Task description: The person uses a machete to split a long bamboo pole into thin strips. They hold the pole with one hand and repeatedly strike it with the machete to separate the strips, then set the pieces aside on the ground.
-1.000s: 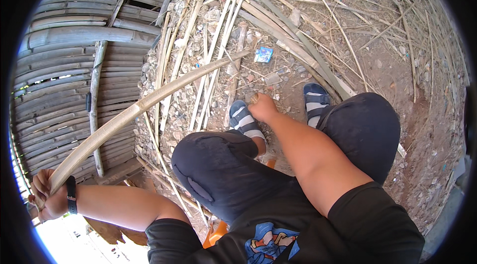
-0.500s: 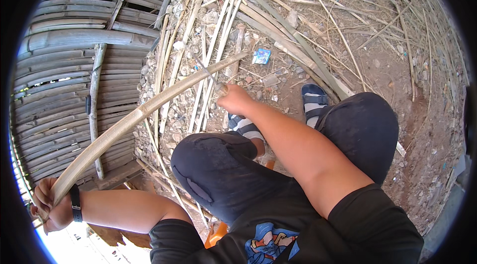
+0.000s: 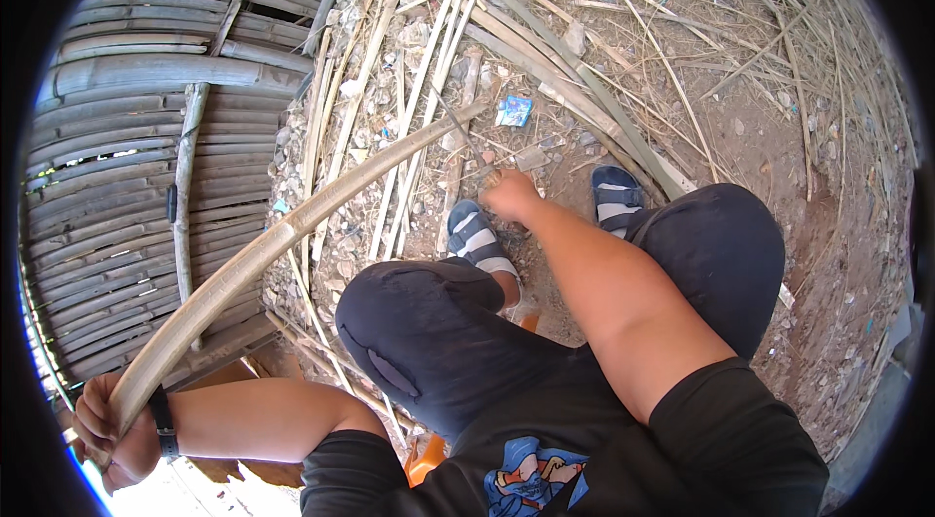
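Note:
A long, curved strip of split bamboo slants across from the lower left to above my feet. Its near end is gripped by my left hand, fingers wrapped round it. My right hand is closed on the handle of a knife, above the ground near my sandalled foot. The thin, dark blade points up and to the left, across the far end of the strip. The fist covers most of the handle.
A bamboo slat wall stands at the left. Long bamboo strips and thicker split lengths lie over stony ground ahead. A blue wrapper lies among them. Something orange shows beside my shirt.
My right hand has moved right with the knife, so the blade now crosses nearer the strip's far tip. My left hand has shifted slightly right and down, and the strip has turned a little.

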Motion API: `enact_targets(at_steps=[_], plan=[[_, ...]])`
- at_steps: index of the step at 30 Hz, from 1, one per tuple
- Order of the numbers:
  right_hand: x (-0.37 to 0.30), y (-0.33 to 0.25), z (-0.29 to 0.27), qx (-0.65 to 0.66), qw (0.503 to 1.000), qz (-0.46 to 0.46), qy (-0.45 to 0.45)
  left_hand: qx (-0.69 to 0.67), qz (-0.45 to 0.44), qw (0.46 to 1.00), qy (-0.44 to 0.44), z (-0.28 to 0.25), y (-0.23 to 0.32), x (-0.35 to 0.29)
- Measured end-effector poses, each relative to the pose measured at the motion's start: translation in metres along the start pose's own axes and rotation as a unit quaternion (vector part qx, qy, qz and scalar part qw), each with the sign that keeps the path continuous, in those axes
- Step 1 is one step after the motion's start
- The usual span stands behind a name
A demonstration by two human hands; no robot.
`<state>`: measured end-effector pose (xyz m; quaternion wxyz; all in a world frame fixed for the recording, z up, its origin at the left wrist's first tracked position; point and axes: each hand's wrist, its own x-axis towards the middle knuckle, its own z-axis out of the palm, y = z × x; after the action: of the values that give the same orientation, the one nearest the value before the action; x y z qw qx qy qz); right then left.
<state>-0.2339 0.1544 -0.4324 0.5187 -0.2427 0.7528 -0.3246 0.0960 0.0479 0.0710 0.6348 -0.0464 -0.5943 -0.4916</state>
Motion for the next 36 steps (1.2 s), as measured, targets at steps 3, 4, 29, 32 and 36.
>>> enact_targets(at_steps=[3, 4, 29, 32, 36], plan=[[-0.014, -0.009, 0.019, -0.034, 0.986, -0.157, 0.053, -0.008, 0.008, 1.000, -0.005, -0.006, -0.001, 0.006], [-0.021, -0.013, 0.019, -0.039, 0.978, -0.195, 0.059, -0.015, 0.008, 1.000, -0.010, -0.009, -0.002, 0.006], [-0.020, -0.012, 0.016, -0.021, 0.979, -0.195, 0.048, -0.082, 0.007, 0.994, -0.071, -0.017, -0.008, 0.012], [-0.005, 0.009, 0.020, -0.056, 0.992, -0.087, 0.079, -0.063, 0.011, 0.997, -0.041, -0.015, -0.011, 0.011], [0.007, 0.005, -0.004, -0.024, 0.999, 0.040, -0.005, -0.043, 0.011, 0.999, -0.018, -0.022, -0.003, 0.008]])
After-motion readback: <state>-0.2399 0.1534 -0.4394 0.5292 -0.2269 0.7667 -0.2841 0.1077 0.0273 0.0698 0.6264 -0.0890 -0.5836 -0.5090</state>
